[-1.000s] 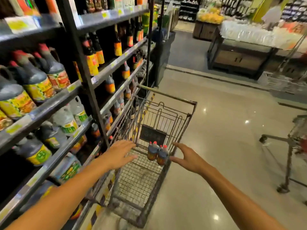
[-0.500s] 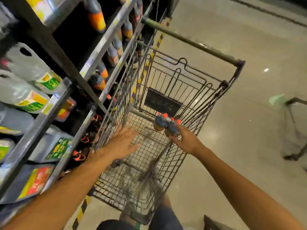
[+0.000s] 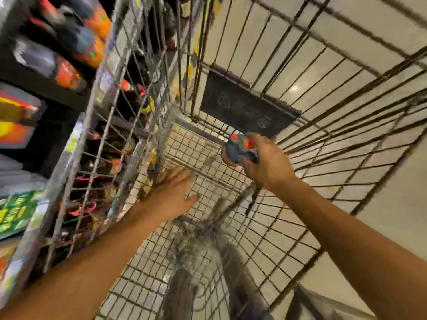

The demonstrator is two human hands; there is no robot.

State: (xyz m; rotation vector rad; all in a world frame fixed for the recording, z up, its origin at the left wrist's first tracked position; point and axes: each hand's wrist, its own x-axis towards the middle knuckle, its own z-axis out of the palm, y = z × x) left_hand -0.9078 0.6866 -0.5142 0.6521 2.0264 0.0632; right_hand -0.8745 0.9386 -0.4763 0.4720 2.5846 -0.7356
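I look steeply down into a wire shopping cart. Deep inside it, near the far end by a dark plate, stand two small dark bottles with red caps. My right hand reaches in and grips these bottles from the right side. My left hand is lower left over the cart's mesh floor, fingers spread and straight, holding nothing. The picture is blurred by motion.
Store shelves with dark bottles and orange and green labels run close along the cart's left side. Pale polished floor shows through the wires on the right.
The view has dropped closer into the cart. My right hand has closed round the two bottles. My left hand moved deeper over the cart floor.
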